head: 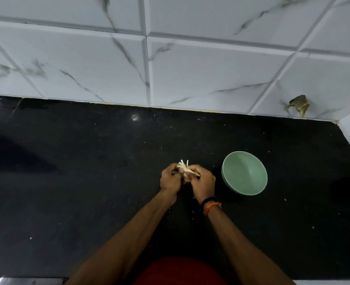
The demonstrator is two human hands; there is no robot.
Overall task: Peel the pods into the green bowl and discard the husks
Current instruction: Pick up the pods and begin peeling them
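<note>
Both hands meet over the middle of the black counter point(87, 182), gripping a small bundle of pale pods point(183, 166) between them. My left hand point(170, 178) curls round the bundle's left side. My right hand point(203, 182), with dark and orange bands at the wrist, pinches the pods from the right. Pale strips stick up and out above the fingers. The green bowl point(244, 173) stands on the counter just right of my right hand, and looks empty apart from a tiny speck inside.
White marble-look wall tiles point(170, 58) run along the back and turn a corner at the right. A chipped hole point(299, 103) shows in one tile. Small pale crumbs dot the counter around my arms.
</note>
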